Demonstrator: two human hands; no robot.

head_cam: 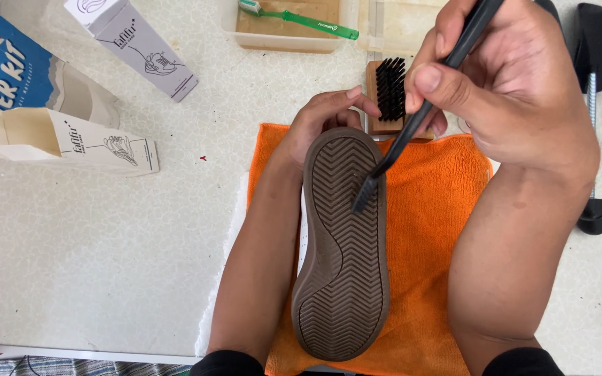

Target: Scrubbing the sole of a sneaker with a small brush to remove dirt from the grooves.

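The shoe sole (343, 244) is matt brown rubber, rough with a moulded zigzag tread, and the thin brush (419, 118) laid on it looks like smooth black plastic with a slight sheen. Under the sole lies an orange cloth (433, 209), soft and fuzzy like microfibre, and just beyond its far edge sits a wooden brush (387, 94) with stiff black bristles. The tabletop (106, 264) around the cloth is pale, speckled and matt; left of it, the boxes (99, 143) are smooth card.

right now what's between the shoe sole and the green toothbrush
In the head view, the left hand's fingertips curl over the sole's toe; beyond them a black-bristled wooden brush, then the toothbrush's tray.
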